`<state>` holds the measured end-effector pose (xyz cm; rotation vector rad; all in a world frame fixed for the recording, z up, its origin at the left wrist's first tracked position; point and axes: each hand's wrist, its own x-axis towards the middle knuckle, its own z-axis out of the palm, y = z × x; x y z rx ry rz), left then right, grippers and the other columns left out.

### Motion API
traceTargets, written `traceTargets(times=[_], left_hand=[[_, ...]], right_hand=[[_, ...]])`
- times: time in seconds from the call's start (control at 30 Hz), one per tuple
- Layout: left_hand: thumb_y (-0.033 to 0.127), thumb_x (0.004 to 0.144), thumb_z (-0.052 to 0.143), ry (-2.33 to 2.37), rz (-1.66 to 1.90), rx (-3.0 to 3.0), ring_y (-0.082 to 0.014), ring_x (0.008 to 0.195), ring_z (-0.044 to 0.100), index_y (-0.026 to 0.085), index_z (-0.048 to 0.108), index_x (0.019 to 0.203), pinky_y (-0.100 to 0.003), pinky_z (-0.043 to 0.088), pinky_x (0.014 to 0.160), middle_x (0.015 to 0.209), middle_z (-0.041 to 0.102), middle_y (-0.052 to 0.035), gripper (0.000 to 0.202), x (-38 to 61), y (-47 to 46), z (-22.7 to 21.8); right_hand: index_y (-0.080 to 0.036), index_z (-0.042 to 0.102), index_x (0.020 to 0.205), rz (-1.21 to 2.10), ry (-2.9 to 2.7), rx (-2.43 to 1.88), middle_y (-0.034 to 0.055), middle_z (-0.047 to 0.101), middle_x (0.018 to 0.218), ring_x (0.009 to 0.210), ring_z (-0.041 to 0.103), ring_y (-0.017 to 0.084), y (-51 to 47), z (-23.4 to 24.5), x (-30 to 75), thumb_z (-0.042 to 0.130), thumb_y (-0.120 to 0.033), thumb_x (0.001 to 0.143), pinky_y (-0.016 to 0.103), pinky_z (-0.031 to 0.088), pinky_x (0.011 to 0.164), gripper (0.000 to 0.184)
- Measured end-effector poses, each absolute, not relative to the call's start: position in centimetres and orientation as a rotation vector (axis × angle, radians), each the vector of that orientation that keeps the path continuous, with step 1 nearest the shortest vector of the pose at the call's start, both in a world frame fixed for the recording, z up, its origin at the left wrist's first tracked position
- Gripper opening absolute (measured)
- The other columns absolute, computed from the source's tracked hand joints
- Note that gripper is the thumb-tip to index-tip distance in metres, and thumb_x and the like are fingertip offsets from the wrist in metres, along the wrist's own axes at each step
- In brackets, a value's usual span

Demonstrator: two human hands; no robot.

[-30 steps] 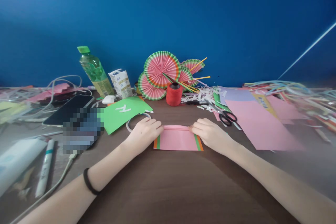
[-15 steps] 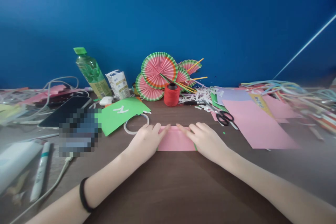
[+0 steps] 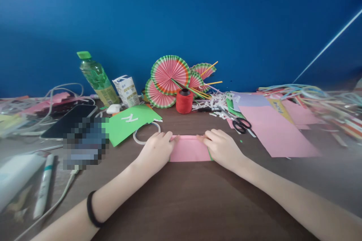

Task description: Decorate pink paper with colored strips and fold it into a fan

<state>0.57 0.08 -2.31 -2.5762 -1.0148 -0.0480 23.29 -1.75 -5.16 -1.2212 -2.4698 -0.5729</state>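
A small pink paper sheet (image 3: 189,150) with green and orange edge strips lies on the brown table (image 3: 186,203) in front of me. My left hand (image 3: 155,150) covers its left end, fingers curled and pinching the folded far edge. My right hand (image 3: 222,147) covers its right end the same way, fingertips pressed on the top fold. A black band sits on my left wrist.
Black scissors (image 3: 241,124) and a large pink sheet (image 3: 275,133) lie to the right. A red thread spool (image 3: 184,101), pleated paper fans (image 3: 169,76), a green bottle (image 3: 97,79), a carton (image 3: 126,90), green paper (image 3: 128,122), a white ring (image 3: 143,135), a phone (image 3: 70,120) and cables stand behind and left.
Both hands slid inward along the pink paper's far fold, then drew slightly apart again; they now cover the striped ends that showed a second ago.
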Motion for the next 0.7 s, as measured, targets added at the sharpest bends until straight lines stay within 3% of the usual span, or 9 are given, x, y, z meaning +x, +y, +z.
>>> traceTargets(times=[0.13,0.27,0.4,0.6,0.7], left_hand=[[0.010,0.078,0.043,-1.042,-0.245,-2.589,-0.0165,0.064,0.051,0.015,0.058,0.073,-0.031,0.039,0.061,0.071,0.053,-0.0051,0.017,-0.2,1.0,-2.9],[0.017,0.083,0.042,-1.056,-0.394,-2.657,-0.0181,0.073,0.050,0.016,0.055,0.075,-0.031,0.040,0.066,0.079,0.055,-0.0052,0.015,-0.6,1.6,-3.6],[0.021,0.083,0.048,-1.100,-0.455,-2.769,-0.0180,0.076,0.049,0.016,0.052,0.078,-0.031,0.040,0.069,0.083,0.056,-0.0041,0.009,-0.7,1.8,-3.9],[0.018,0.082,0.049,-1.144,-0.534,-2.787,-0.0183,0.080,0.047,0.016,0.050,0.076,-0.032,0.038,0.072,0.096,0.054,-0.0057,0.006,-0.7,1.9,-3.9],[0.020,0.083,0.049,-1.172,-0.503,-2.815,-0.0180,0.077,0.047,0.017,0.049,0.076,-0.031,0.037,0.069,0.086,0.055,-0.0038,0.007,-0.7,2.0,-3.9]], right_hand=[[-0.015,0.065,0.076,-0.305,-2.404,-1.201,0.0060,0.054,0.068,0.066,0.045,0.017,-1.2,-5.4,24.0,0.039,-0.005,0.082,0.030,0.036,0.061,0.028],[-0.018,0.061,0.079,0.070,-2.231,-1.176,0.0058,0.057,0.081,0.078,0.049,0.017,-1.0,-5.5,24.4,0.036,-0.001,0.076,0.030,0.043,0.071,0.030],[-0.018,0.059,0.079,0.160,-2.196,-1.167,0.0062,0.058,0.091,0.084,0.051,0.018,-0.9,-5.3,24.4,0.042,-0.005,0.079,0.035,0.041,0.079,0.021],[-0.018,0.057,0.083,0.234,-2.254,-1.167,0.0051,0.060,0.088,0.084,0.051,0.018,-0.8,-5.2,24.4,0.049,-0.012,0.081,0.035,0.039,0.079,0.010],[-0.018,0.053,0.077,0.305,-2.226,-1.184,0.0042,0.059,0.084,0.082,0.050,0.017,-0.7,-5.3,24.5,0.051,-0.012,0.080,0.034,0.039,0.077,0.007]])
